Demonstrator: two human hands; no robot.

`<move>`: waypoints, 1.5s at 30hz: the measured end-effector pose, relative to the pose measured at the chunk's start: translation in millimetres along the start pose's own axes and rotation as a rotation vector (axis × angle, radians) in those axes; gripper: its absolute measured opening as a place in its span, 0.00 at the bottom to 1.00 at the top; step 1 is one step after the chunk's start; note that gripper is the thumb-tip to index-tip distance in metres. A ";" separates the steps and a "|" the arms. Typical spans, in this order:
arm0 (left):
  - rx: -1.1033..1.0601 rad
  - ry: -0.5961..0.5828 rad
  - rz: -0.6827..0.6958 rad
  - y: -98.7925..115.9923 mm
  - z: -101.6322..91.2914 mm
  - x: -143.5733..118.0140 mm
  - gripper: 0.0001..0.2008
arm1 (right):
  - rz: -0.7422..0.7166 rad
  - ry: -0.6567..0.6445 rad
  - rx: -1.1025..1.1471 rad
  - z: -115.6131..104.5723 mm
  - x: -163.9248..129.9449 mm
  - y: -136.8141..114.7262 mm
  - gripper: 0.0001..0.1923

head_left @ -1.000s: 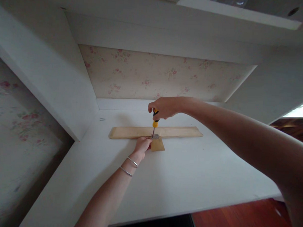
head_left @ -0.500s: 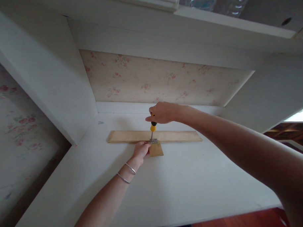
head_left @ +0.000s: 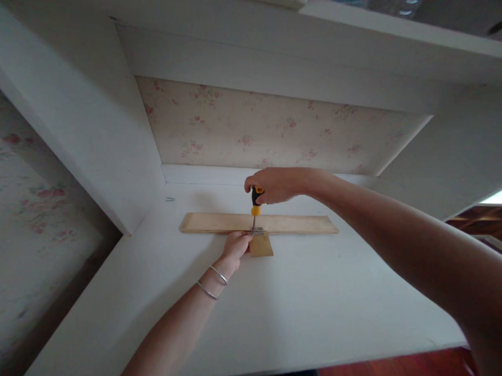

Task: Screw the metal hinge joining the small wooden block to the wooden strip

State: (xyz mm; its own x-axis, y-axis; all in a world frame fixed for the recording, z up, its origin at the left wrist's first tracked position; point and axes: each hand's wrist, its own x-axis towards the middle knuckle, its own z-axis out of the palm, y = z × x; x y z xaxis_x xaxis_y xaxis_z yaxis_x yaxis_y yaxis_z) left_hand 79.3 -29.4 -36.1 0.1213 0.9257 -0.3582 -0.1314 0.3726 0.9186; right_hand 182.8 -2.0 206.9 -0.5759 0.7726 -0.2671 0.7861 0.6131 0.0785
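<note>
My right hand is closed around the yellow and black handle of a screwdriver, held upright. Its shaft points down to a small metal hinge, where the tip meets the hinge's left part. The hinge lies across the joint between a long wooden board and a small wooden block in front of it. My left hand is closed at the left side of the block and hinge, gripping the small block at its edge. Its fingertips are partly hidden. Two silver bangles circle the left wrist.
The boards rest on a white desk top. A small metal piece lies near the back left. White side panels and an overhead shelf enclose the space, with floral wallpaper behind.
The fingers of my right hand have shifted on the screwdriver handle, showing more of it. My left hand keeps its place at the block. The view has moved slightly.
</note>
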 end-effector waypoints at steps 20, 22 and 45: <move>-0.004 -0.008 -0.005 -0.5 -0.6 0.4 0.04 | 0.100 -0.122 0.027 -3.0 3.5 -0.8 0.23; -0.001 -0.004 -0.010 0.4 -0.4 -0.1 0.04 | 0.187 -0.129 -0.035 -2.7 5.7 -2.2 0.25; -0.006 0.001 -0.014 1.8 0.3 0.0 0.03 | 0.214 -0.062 0.039 -10.3 11.9 -7.1 0.30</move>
State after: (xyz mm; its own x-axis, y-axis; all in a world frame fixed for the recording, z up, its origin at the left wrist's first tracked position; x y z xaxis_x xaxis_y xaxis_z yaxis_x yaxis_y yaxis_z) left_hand 79.3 -28.7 -34.4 0.1225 0.9204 -0.3712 -0.1361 0.3861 0.9124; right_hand 168.1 4.6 213.1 -0.3814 0.8719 -0.3073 0.8975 0.4288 0.1027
